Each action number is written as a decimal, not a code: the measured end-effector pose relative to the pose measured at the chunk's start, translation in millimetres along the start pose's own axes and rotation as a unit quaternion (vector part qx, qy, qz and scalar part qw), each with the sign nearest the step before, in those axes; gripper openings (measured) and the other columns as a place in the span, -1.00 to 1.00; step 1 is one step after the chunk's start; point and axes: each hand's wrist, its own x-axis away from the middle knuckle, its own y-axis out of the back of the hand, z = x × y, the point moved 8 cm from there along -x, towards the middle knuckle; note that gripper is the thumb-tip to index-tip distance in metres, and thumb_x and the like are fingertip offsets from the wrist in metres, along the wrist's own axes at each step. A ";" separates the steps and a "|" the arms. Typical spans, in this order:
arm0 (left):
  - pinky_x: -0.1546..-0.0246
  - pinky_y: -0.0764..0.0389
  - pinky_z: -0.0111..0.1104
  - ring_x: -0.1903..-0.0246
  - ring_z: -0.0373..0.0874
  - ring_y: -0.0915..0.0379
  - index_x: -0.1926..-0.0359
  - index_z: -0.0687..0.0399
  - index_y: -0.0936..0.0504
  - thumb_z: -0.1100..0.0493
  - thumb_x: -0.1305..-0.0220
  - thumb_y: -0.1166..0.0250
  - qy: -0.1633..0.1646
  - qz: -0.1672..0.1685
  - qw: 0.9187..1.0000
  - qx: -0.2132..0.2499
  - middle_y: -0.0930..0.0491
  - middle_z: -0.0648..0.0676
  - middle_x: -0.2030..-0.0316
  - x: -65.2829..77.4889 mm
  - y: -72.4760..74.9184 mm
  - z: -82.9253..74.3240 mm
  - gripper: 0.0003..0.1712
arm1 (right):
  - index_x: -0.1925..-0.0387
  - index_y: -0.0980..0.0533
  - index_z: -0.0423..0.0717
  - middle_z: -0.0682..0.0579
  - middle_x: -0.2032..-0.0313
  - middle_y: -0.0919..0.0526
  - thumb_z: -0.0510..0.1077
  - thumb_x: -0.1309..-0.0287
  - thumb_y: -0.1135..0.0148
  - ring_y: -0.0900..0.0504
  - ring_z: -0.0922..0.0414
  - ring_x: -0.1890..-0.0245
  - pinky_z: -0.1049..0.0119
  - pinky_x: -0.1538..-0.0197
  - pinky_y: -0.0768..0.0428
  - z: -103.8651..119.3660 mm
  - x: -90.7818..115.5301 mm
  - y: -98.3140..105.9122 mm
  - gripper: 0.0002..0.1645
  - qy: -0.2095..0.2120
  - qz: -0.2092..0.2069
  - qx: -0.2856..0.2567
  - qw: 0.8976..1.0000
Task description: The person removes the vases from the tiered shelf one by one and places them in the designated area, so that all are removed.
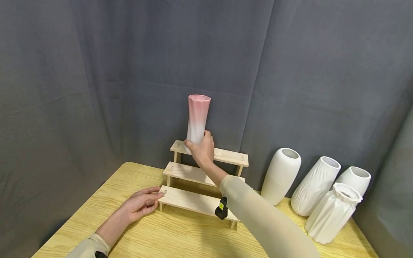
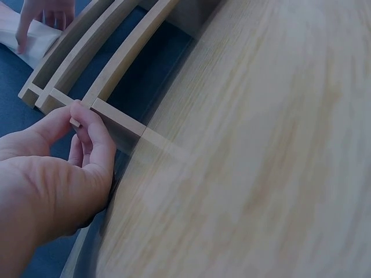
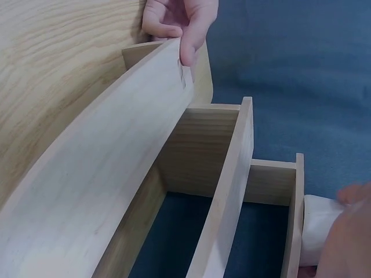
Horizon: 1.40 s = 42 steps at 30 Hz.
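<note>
My right hand (image 1: 202,147) grips a tall pink-to-white vase (image 1: 197,118) low on its body, thumb on one side and fingers on the other. The vase stands upright at the left part of the top step of a three-tier wooden stand (image 1: 193,200); its base is partly behind the hand. My left hand (image 1: 142,203) pinches the left end of the lowest step between thumb and fingers, as the left wrist view also shows. In the right wrist view the vase's white base (image 3: 317,223) meets the top step beside the right hand.
Right of the stand are a smooth white vase (image 1: 280,175), a wavy-textured white vase (image 1: 314,188), a pleated white vase (image 1: 332,215) and another white vase (image 1: 353,179) partly behind it. All stand on the wooden table (image 1: 129,179). A grey curtain (image 1: 161,64) hangs close behind.
</note>
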 end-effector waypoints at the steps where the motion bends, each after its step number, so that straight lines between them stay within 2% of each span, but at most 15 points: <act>1: 0.27 -0.63 -0.50 0.33 -0.24 -0.53 -0.51 0.34 -0.11 0.32 -0.47 -0.25 0.000 -0.002 1.000 -0.001 -0.55 0.17 0.06 0.0 0.7 0.4 -0.27 | -0.34 -0.33 -0.12 -0.08 -0.05 -0.52 0.10 -0.03 -0.58 -0.56 -0.07 0.01 0.00 0.01 -0.60 -0.4 -0.4 -1.2 -0.07 0.000 0.000 -0.003 1.000; 4: 0.27 -0.63 -0.50 0.34 -0.24 -0.51 -0.51 0.34 -0.10 0.31 -0.47 -0.27 0.001 -0.005 1.000 -0.002 -0.55 0.18 0.07 -2.5 1.9 0.9 -0.25 | -0.32 -0.36 -0.15 -0.10 -0.05 -0.55 0.00 -0.04 -0.59 -0.57 -0.07 0.00 0.02 -0.03 -0.61 -0.3 -3.3 -2.2 -0.12 0.011 -0.005 -0.012 1.000; 9: 0.29 -0.62 -0.50 0.35 -0.25 -0.52 -0.50 0.35 -0.11 0.32 -0.47 -0.26 0.000 0.005 1.000 0.002 -0.56 0.17 0.09 -12.1 -4.3 1.5 -0.27 | -0.24 -0.45 -0.20 -0.12 -0.01 -0.61 -0.05 -0.02 -0.61 -0.60 -0.07 0.02 0.03 -0.02 -0.63 -1.3 -8.7 7.8 -0.20 0.049 -0.024 -0.029 0.998; 18: 0.28 -0.62 -0.52 0.33 -0.24 -0.53 -0.45 0.34 -0.18 0.35 -0.47 -0.24 0.006 0.010 1.000 0.012 -0.59 0.16 0.11 -14.9 -7.2 11.5 -0.34 | -0.13 -0.53 -0.21 -0.11 0.10 -0.66 -0.08 0.01 -0.63 -0.64 -0.04 0.11 0.07 0.06 -0.67 -14.3 -7.4 10.5 -0.31 0.087 -0.016 -0.038 0.995; 28: 0.28 -0.61 -0.51 0.37 -0.31 -0.47 -0.50 0.37 -0.09 0.32 -0.46 -0.26 0.007 0.014 1.000 0.000 -0.58 0.14 0.11 -31.6 -14.6 16.7 -0.25 | -0.09 -0.57 -0.20 -0.11 0.11 -0.71 -0.10 0.04 -0.67 -0.69 -0.01 0.12 0.07 0.06 -0.69 -23.4 -14.9 22.9 -0.34 0.093 0.017 -0.049 0.994; 35: 0.29 -0.60 -0.50 0.37 -0.31 -0.49 -0.50 0.38 -0.11 0.36 -0.43 -0.28 0.000 0.008 1.000 0.003 -0.59 0.16 0.09 -44.1 -16.1 14.4 -0.24 | -0.12 -0.56 -0.20 -0.10 0.08 -0.71 -0.12 0.00 -0.64 -0.70 0.00 0.10 0.10 0.06 -0.70 -26.6 -17.9 34.6 -0.34 0.102 0.041 -0.042 0.993; 42: 0.26 -0.61 -0.49 0.35 -0.30 -0.51 -0.52 0.38 -0.08 0.36 -0.43 -0.28 -0.004 0.022 1.000 0.003 -0.58 0.16 0.07 -55.4 -19.7 11.8 -0.21 | -0.12 -0.57 -0.22 -0.12 0.09 -0.72 -0.12 0.06 -0.68 -0.71 -0.02 0.10 0.08 0.07 -0.70 -32.0 -18.5 56.4 -0.30 0.101 0.028 -0.024 0.994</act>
